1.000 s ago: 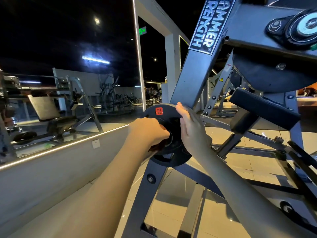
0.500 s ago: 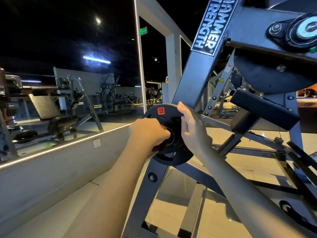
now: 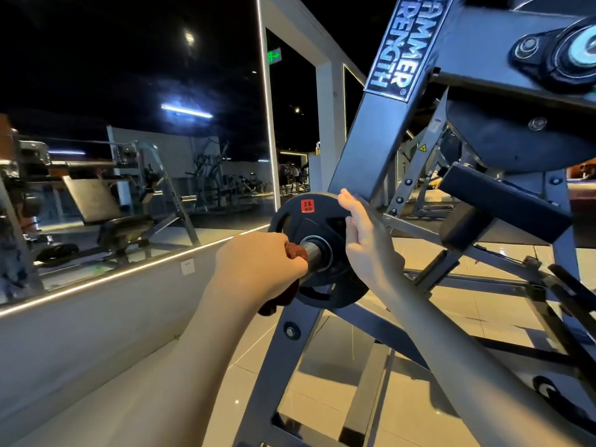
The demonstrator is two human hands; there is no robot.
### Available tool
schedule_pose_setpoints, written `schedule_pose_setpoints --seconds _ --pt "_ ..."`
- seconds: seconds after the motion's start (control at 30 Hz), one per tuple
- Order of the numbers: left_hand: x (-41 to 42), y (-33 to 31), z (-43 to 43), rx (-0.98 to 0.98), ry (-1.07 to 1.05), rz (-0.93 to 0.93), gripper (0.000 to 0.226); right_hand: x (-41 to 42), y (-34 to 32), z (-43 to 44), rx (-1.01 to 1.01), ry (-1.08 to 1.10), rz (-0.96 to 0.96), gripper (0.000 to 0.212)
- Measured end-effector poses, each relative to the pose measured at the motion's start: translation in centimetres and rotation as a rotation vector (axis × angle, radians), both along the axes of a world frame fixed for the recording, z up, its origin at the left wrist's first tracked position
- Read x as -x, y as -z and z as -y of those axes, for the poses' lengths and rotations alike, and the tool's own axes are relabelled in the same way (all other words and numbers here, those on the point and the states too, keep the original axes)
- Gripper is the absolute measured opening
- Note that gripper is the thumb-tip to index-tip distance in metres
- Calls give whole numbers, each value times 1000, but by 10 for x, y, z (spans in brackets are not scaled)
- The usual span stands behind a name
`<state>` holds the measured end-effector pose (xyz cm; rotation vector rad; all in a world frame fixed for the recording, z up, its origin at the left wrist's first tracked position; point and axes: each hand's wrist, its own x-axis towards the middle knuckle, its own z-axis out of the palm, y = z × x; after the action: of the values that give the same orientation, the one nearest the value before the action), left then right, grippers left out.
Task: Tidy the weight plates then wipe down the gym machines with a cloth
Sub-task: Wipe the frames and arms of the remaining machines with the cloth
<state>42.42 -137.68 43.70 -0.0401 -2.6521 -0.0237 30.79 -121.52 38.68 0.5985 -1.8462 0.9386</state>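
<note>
A black 2.5 kg weight plate (image 3: 306, 221) with a red label sits on a steel storage peg (image 3: 312, 251) of the grey Hammer Strength machine (image 3: 374, 150). My left hand (image 3: 258, 266) grips a dark red cloth (image 3: 295, 251) wrapped around the outer end of the peg. My right hand (image 3: 362, 240) lies flat with straight fingers against the plate's right edge, fingertips near the frame post.
A large wall mirror (image 3: 129, 188) on the left reflects benches and racks. A low white ledge (image 3: 96, 317) with a socket runs below it. Black pads (image 3: 503, 208) and machine arms crowd the right. Glossy tiled floor (image 3: 338, 398) lies beneath the frame.
My left hand with the cloth has slid back along the peg toward me, baring the steel sleeve by the plate's hub. The right hand has stayed on the plate's edge.
</note>
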Motion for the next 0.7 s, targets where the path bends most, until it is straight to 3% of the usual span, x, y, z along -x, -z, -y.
schedule_pose_setpoints --seconds 0.3,0.47,0.7 --pt "68 -22 -28 -15 -76 276 52 -4 -4 -3 -21 -50 50 47" --pt "62 -13 -46 81 -103 156 42 -5 -6 -10 -36 -140 144 51" --pt "21 28 -52 436 -72 -88 37 -11 -6 -10 -30 -152 177 49"
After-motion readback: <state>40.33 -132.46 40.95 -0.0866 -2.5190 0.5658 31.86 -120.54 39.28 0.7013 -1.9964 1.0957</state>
